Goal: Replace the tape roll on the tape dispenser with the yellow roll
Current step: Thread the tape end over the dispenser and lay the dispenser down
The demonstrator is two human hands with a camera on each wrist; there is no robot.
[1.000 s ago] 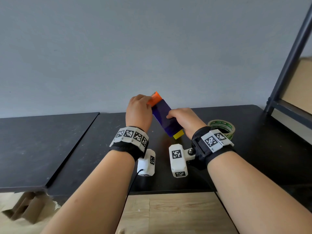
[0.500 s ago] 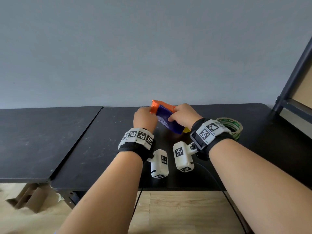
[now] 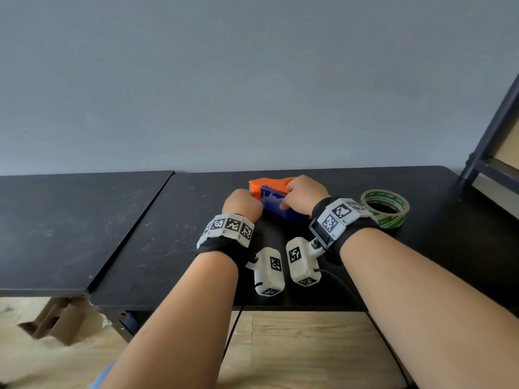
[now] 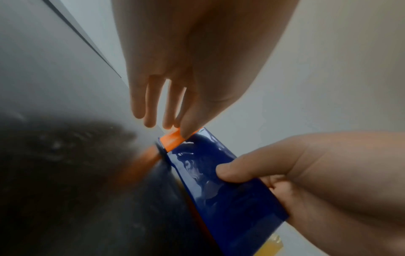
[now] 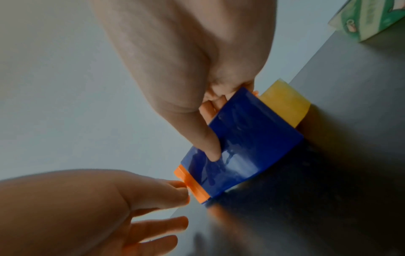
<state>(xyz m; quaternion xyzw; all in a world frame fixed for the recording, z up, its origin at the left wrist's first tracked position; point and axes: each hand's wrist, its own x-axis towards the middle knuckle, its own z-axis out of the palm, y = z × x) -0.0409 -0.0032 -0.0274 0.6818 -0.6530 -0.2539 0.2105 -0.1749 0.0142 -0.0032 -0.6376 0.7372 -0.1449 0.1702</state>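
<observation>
An orange and blue tape dispenser [image 3: 273,199] lies on the black table [image 3: 168,234] between my hands. A yellow roll [image 5: 285,102] sticks out of its far end, mostly hidden by the blue cover. My left hand [image 3: 243,204] pinches the orange end [image 4: 173,140] between thumb and forefinger, the other fingers straight. My right hand [image 3: 302,195] grips the blue body [image 5: 245,138], thumb pressed on the glossy face and fingers curled behind it. In the left wrist view the dispenser [image 4: 219,181] touches the tabletop along its lower edge.
A green-printed clear tape roll [image 3: 386,209] lies flat on the table just right of my right wrist. A second black table [image 3: 70,220] adjoins on the left. A dark shelf frame [image 3: 488,147] stands at the far right. The grey wall is close behind.
Both hands have brought the dispenser down from a raised, tilted position to the tabletop and a little farther from me. The grips look the same.
</observation>
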